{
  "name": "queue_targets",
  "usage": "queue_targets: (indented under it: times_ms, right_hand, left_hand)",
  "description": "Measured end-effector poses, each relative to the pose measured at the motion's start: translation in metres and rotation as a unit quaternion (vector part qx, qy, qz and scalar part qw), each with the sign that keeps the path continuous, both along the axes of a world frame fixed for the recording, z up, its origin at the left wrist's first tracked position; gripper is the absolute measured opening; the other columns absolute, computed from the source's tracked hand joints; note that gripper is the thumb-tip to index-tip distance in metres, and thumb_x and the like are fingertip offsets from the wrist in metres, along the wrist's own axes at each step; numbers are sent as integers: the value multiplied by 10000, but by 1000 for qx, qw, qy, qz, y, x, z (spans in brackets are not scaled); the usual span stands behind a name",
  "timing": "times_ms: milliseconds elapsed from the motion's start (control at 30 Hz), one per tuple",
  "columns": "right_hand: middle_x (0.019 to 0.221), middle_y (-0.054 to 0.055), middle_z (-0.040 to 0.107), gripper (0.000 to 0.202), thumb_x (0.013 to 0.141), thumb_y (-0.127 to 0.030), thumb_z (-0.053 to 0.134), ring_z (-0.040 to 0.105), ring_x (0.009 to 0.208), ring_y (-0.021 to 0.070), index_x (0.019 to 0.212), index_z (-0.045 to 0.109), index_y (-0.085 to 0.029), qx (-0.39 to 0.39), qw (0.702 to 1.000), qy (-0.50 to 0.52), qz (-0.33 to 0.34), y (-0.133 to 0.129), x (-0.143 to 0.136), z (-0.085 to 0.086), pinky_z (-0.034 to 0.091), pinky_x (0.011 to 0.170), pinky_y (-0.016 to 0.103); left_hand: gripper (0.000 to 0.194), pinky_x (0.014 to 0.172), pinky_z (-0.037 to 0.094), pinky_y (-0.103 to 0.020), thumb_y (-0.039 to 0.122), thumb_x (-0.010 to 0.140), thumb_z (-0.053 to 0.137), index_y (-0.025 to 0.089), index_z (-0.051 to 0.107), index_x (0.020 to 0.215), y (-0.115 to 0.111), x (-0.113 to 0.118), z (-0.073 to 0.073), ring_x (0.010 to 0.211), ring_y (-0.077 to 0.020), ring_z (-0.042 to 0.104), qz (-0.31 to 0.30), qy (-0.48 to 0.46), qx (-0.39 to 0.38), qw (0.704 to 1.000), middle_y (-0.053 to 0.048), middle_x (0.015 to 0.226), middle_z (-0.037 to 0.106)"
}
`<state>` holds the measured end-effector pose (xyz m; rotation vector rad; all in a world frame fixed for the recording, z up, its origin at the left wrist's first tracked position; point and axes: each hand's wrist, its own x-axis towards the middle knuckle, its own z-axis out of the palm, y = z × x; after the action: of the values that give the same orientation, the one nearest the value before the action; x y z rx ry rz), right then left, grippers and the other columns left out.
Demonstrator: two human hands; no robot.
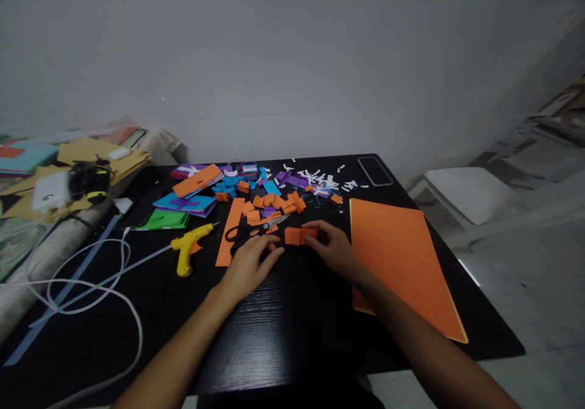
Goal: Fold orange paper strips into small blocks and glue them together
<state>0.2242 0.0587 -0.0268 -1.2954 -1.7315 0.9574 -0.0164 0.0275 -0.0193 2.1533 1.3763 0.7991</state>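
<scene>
My right hand (333, 248) pinches the right end of a small orange folded paper piece (293, 236), held low over the black table. To its left, my left hand (250, 264) is open, with its thumb and fingers apart and curved, and nothing shows between them. Black-handled scissors (237, 233) lie just beyond the left hand, their blades pointing away to the right. An orange paper strip (234, 215) runs partly beneath the scissors' handles. Behind them is a loose pile of small orange paper pieces (274, 203).
A yellow glue gun (186, 252) lies left, near looping white cable (137, 317). Orange sheets (397, 244) sit at the right, under my forearm. Paper scraps (324, 180), blue folded paper (187, 203), green paper (164, 219) and a phone (375, 171) lie farther back.
</scene>
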Motion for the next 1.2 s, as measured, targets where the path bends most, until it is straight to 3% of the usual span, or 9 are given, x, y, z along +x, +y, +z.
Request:
queue_targets:
  times_ms: [167, 300, 367, 467, 533, 633, 767, 1000, 1200]
  right_hand:
    - [801, 45, 736, 241, 837, -268, 607, 644, 695, 204, 1008, 755, -183, 7, 987, -104, -124, 23, 28, -7, 515, 683, 334]
    - [971, 103, 755, 264, 857, -255, 573, 681, 880, 262, 1047, 741, -183, 68, 965, -184, -175, 31, 40, -18, 533, 841, 407]
    - [1090, 159, 734, 298, 868, -256, 570, 659, 1016, 314, 1101, 725, -151, 113, 949, -220, -194, 32, 41, -22, 508, 932, 470]
    - [1170, 196, 697, 315, 877, -238, 567, 607, 1111, 361, 1141, 702, -133, 172, 932, -242, -207, 30, 37, -25, 463, 989, 538]
    - [1194, 191, 683, 315, 882, -222, 569, 588, 1141, 368, 1164, 686, -145, 197, 930, -231, -208, 26, 30, -23, 454, 996, 555]
    - [1218, 168, 670, 307, 901, -206, 569, 578, 1181, 347, 1189, 668, -169, 236, 935, -193, -179, 16, 17, -16, 441, 1034, 548]
    - [1183, 129, 684, 254, 934, -186, 561, 608, 1148, 304, 1161, 670, -217, 257, 945, -157, -124, -1, 1, -9, 463, 1030, 508]
    - [1111, 115, 709, 232, 945, -149, 543, 635, 1104, 299, 1112, 681, -233, 248, 958, -127, -66, -10, -7, -9, 495, 1013, 512]
    - [1049, 102, 712, 222, 947, -133, 539, 657, 1030, 285, 1071, 689, -240, 212, 971, -113, -21, -13, -8, -10, 543, 931, 466]
  left_hand:
    - [254, 801, 510, -339, 315, 1044, 496, 196, 683, 920, 0, 2, -2, 836, -198, 662, -37, 37, 3, 999, -36, 855, 724]
    - [257, 807, 509, -353, 304, 1039, 497, 199, 673, 883, 1, 3, -2, 824, -208, 660, -31, 59, 23, 997, -37, 839, 724]
    - [249, 842, 513, -373, 293, 1036, 489, 198, 672, 895, 3, -2, 0, 849, -222, 667, 4, 72, 45, 996, -49, 863, 730]
    - [221, 877, 519, -410, 279, 1022, 479, 191, 677, 983, 9, -13, 5, 943, -269, 666, 117, 114, 79, 983, -90, 960, 731]
    - [229, 908, 516, -440, 276, 1007, 481, 165, 675, 1059, 14, -22, 7, 1005, -309, 649, 195, 168, 89, 962, -133, 1034, 711]
    - [304, 899, 519, -459, 301, 983, 502, 106, 659, 1154, 18, -32, 9, 1032, -355, 638, 259, 263, 59, 928, -196, 1102, 671]
    - [348, 847, 527, -461, 354, 992, 486, 93, 663, 1139, 17, -32, 9, 983, -372, 658, 262, 320, 10, 911, -206, 1059, 671]
    - [269, 835, 535, -391, 309, 1021, 442, 175, 675, 1017, 12, -24, 10, 940, -292, 697, 215, 247, 11, 945, -127, 979, 715]
    - [275, 690, 527, -381, 358, 1001, 486, 144, 639, 1078, 16, -42, 16, 920, -337, 718, 304, 335, -45, 891, -173, 1079, 704]
